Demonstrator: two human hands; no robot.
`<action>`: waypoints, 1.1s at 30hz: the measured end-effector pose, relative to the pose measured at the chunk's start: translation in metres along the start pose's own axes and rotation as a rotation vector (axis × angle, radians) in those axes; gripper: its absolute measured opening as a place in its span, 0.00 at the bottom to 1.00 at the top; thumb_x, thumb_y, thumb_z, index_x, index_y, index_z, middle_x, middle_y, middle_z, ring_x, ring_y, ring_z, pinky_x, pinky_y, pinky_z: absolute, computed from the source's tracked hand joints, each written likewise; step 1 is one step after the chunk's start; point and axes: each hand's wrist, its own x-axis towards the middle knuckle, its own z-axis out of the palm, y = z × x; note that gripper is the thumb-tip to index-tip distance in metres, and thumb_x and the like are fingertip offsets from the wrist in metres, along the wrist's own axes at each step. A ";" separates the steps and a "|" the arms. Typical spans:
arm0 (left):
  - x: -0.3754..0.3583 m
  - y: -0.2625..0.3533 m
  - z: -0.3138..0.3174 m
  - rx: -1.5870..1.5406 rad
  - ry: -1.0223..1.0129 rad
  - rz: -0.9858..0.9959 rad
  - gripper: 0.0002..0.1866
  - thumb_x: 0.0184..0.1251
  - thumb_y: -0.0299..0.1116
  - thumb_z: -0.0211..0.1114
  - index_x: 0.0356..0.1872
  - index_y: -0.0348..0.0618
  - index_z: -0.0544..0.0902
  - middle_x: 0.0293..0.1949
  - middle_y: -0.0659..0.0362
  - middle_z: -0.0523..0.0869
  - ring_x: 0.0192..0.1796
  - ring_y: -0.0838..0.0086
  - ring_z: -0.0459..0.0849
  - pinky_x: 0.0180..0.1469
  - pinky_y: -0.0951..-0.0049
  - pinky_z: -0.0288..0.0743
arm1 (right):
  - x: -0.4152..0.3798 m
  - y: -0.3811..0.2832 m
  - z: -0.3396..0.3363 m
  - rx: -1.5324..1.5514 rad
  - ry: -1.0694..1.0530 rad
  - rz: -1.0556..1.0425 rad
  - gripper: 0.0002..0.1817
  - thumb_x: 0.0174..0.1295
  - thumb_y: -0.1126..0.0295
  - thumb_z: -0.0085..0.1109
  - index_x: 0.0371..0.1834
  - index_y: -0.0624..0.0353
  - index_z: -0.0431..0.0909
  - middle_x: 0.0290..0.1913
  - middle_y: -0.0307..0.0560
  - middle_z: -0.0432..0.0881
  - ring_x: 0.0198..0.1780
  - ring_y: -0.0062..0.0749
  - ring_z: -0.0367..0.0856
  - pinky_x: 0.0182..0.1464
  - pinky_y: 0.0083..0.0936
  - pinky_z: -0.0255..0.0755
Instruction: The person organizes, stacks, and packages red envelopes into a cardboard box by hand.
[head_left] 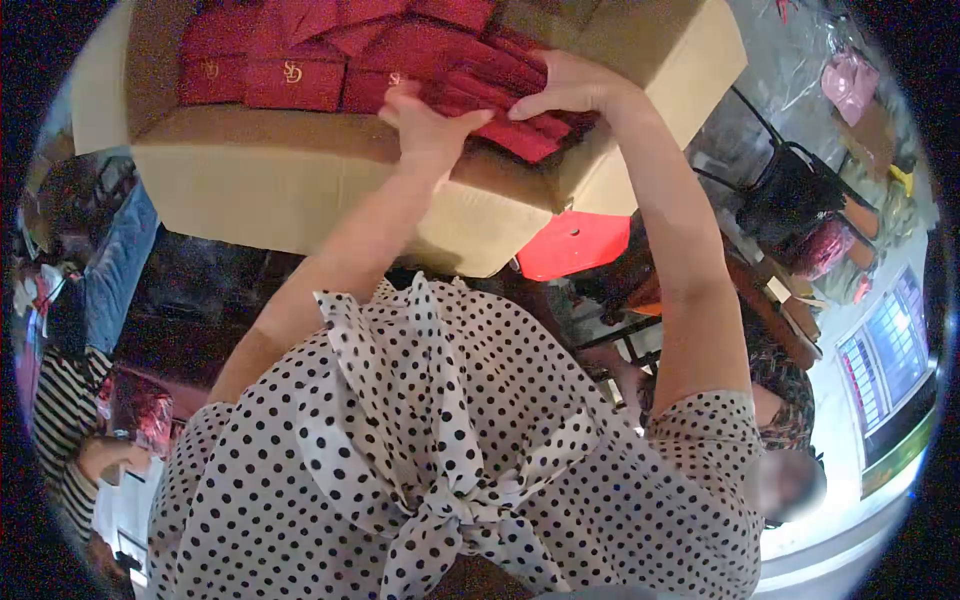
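Observation:
A large open cardboard box [330,185] stands in front of me, holding dark red packets [295,85], some with a gold monogram. Inside its right part, both my hands are on a stack of red packets [490,85]. My left hand [430,130] grips the stack from the near left side, thumb pointing right. From the right end, my right hand [580,85] clasps the same stack, thumb on the near side and fingers over the far side. The packets' undersides and some fingertips are hidden.
A red plastic stool [575,245] shows under the box's near right corner. Black metal-framed furniture [790,185] and a pink plastic bag [850,85] are at right. A person in a striped top [70,430] is at left; another person [785,410] sits at lower right.

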 end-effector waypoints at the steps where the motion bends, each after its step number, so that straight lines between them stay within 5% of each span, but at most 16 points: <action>1: -0.005 -0.004 0.004 -0.073 0.072 -0.177 0.49 0.37 0.31 0.79 0.58 0.35 0.52 0.56 0.37 0.60 0.53 0.51 0.69 0.54 0.59 0.69 | -0.004 -0.005 0.000 0.050 -0.045 0.002 0.40 0.36 0.60 0.69 0.57 0.61 0.70 0.49 0.49 0.80 0.50 0.32 0.77 0.55 0.27 0.68; 2: -0.007 -0.008 0.004 -0.903 -0.154 -0.382 0.39 0.46 0.30 0.75 0.57 0.38 0.59 0.53 0.46 0.70 0.48 0.57 0.75 0.47 0.57 0.73 | -0.003 -0.002 0.003 0.053 -0.042 0.002 0.40 0.36 0.60 0.69 0.57 0.61 0.70 0.49 0.49 0.80 0.50 0.32 0.77 0.55 0.27 0.68; 3: -0.008 -0.009 0.010 -0.902 -0.154 -0.381 0.39 0.46 0.30 0.75 0.57 0.38 0.59 0.53 0.46 0.70 0.48 0.57 0.75 0.47 0.57 0.73 | -0.001 0.001 0.005 0.032 -0.070 0.010 0.40 0.36 0.59 0.69 0.57 0.62 0.70 0.49 0.48 0.80 0.50 0.32 0.77 0.56 0.26 0.68; 6: -0.004 0.003 0.022 -1.174 -0.410 -0.804 0.22 0.61 0.44 0.64 0.52 0.45 0.72 0.48 0.61 0.80 0.49 0.69 0.78 0.50 0.59 0.74 | 0.013 0.015 0.008 0.083 -0.156 0.015 0.40 0.36 0.59 0.70 0.57 0.62 0.70 0.49 0.47 0.80 0.50 0.31 0.76 0.56 0.26 0.67; 9: -0.007 0.018 0.012 -1.554 -0.331 -0.643 0.24 0.64 0.54 0.55 0.53 0.48 0.74 0.53 0.58 0.78 0.52 0.64 0.78 0.56 0.57 0.72 | 0.018 -0.004 -0.007 0.087 -0.213 0.055 0.39 0.36 0.60 0.69 0.56 0.61 0.71 0.48 0.47 0.80 0.48 0.31 0.77 0.55 0.25 0.68; 12: -0.020 0.029 0.013 -1.485 -0.322 -0.805 0.35 0.58 0.65 0.53 0.58 0.49 0.70 0.56 0.57 0.75 0.57 0.61 0.74 0.60 0.50 0.66 | 0.014 0.005 -0.005 0.028 -0.195 0.042 0.37 0.34 0.55 0.69 0.52 0.61 0.75 0.46 0.49 0.81 0.47 0.33 0.78 0.52 0.28 0.70; 15: -0.008 0.022 0.039 -1.451 -0.508 -0.633 0.44 0.52 0.74 0.48 0.63 0.52 0.65 0.59 0.58 0.72 0.62 0.60 0.68 0.62 0.46 0.61 | 0.022 0.012 0.001 -0.004 -0.136 0.054 0.37 0.32 0.50 0.68 0.46 0.63 0.78 0.45 0.53 0.82 0.46 0.36 0.80 0.50 0.30 0.72; 19: 0.001 0.038 0.035 -1.485 -0.395 -0.563 0.45 0.50 0.75 0.48 0.63 0.53 0.65 0.59 0.57 0.72 0.61 0.59 0.68 0.62 0.45 0.60 | 0.015 -0.022 -0.008 -0.162 -0.045 0.187 0.37 0.35 0.56 0.62 0.53 0.63 0.74 0.44 0.59 0.81 0.45 0.41 0.80 0.49 0.32 0.72; 21: -0.008 0.044 0.016 -1.496 -0.407 -0.649 0.47 0.49 0.77 0.47 0.63 0.51 0.66 0.59 0.57 0.73 0.61 0.59 0.69 0.61 0.45 0.61 | -0.006 -0.047 -0.007 -0.269 0.064 0.066 0.35 0.35 0.56 0.61 0.51 0.64 0.75 0.42 0.62 0.81 0.45 0.49 0.79 0.51 0.35 0.72; 25: -0.019 0.051 -0.015 -1.553 -0.539 -0.510 0.46 0.51 0.76 0.45 0.63 0.50 0.66 0.59 0.58 0.73 0.61 0.60 0.69 0.62 0.53 0.61 | -0.044 -0.084 0.001 -0.268 0.195 0.095 0.31 0.37 0.53 0.62 0.43 0.65 0.77 0.40 0.62 0.81 0.44 0.52 0.80 0.50 0.37 0.74; 28: -0.027 0.055 -0.042 -1.592 -0.625 -0.442 0.51 0.46 0.80 0.43 0.63 0.48 0.65 0.62 0.56 0.69 0.63 0.58 0.67 0.66 0.56 0.58 | -0.068 -0.109 0.031 -0.338 0.328 0.179 0.33 0.40 0.53 0.62 0.48 0.65 0.73 0.34 0.60 0.81 0.40 0.51 0.81 0.46 0.39 0.75; 29: -0.033 0.067 -0.061 -1.571 -0.587 -0.563 0.52 0.46 0.80 0.43 0.63 0.47 0.65 0.62 0.56 0.69 0.63 0.58 0.67 0.66 0.56 0.57 | -0.076 -0.123 0.040 -0.365 0.340 0.267 0.37 0.37 0.55 0.62 0.54 0.64 0.71 0.34 0.61 0.81 0.37 0.52 0.81 0.46 0.41 0.75; 33: -0.037 0.051 -0.069 -1.641 -0.765 -0.615 0.48 0.51 0.76 0.44 0.63 0.47 0.65 0.63 0.56 0.69 0.63 0.58 0.67 0.66 0.56 0.58 | -0.102 -0.160 0.077 -0.369 0.552 0.327 0.42 0.41 0.53 0.64 0.59 0.67 0.64 0.45 0.61 0.78 0.43 0.46 0.81 0.45 0.38 0.76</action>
